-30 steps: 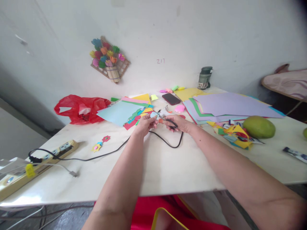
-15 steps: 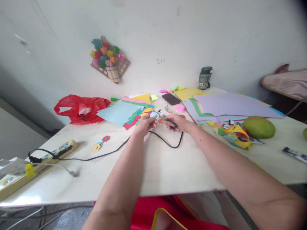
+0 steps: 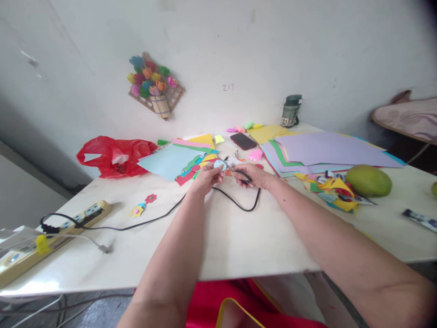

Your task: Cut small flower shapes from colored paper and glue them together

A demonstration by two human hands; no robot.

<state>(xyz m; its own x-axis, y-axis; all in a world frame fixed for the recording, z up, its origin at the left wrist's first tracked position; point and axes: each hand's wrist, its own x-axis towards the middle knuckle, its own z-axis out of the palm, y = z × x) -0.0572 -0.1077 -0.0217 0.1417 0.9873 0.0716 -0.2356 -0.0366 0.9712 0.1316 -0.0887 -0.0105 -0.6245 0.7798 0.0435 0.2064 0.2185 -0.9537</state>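
Over the table (image 3: 239,246), the left hand (image 3: 206,177) pinches light-blue paper (image 3: 219,164), the right hand (image 3: 255,175) grips scissors (image 3: 243,173).

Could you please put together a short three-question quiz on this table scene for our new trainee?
1. Multiple choice: What colour is the small paper piece in the left hand?
A) black
B) pale blue
C) brown

2. True or false: The right hand holds the scissors.

3. Fill in the blank: Seen in the picture, the green tumbler stands to the ____ of the dark phone.

Key:
1. B
2. True
3. right
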